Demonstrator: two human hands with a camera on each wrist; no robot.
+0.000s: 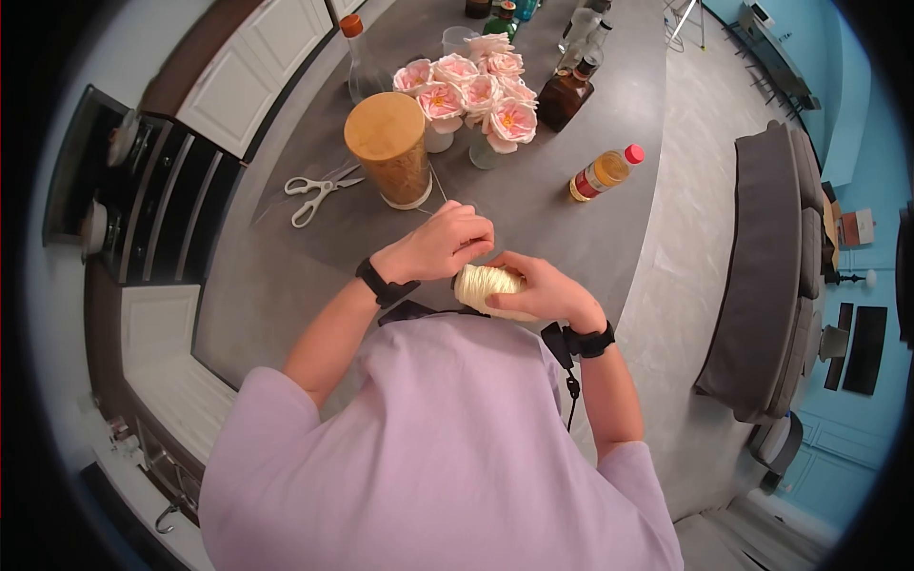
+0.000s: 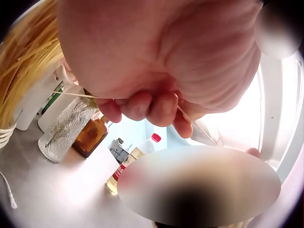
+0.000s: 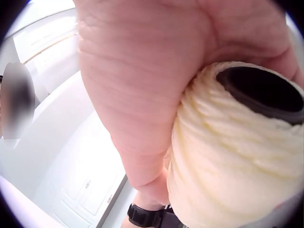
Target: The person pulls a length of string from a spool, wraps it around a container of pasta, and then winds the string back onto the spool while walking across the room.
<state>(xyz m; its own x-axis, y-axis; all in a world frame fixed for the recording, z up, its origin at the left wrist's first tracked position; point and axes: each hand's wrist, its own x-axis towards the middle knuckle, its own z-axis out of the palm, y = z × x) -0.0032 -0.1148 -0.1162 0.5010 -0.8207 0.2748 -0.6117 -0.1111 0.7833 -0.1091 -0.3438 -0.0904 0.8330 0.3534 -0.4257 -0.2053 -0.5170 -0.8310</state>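
My right hand [image 1: 554,291] grips a spool of cream twine [image 1: 482,285] close to my body. In the right wrist view the spool's dark hollow core [image 3: 266,90] faces up beside the palm. My left hand [image 1: 444,244] is just left of the spool, fingers curled over a strand of twine [image 2: 76,95]. In the left wrist view the strand runs from the hand toward the jar on one side and down past the fingers on the other. The tall jar [image 1: 398,171] holds spaghetti-like sticks under a round wooden lid [image 1: 385,126]. Twine loops [image 2: 5,137] wrap its base.
White-handled scissors [image 1: 319,192] lie left of the jar. Pink roses [image 1: 476,90] in glass vases stand behind it. A red-capped bottle [image 1: 604,174] is at the right, near the table edge, with a brown bottle [image 1: 566,99] farther back. An orange-capped clear bottle [image 1: 365,65] stands back left.
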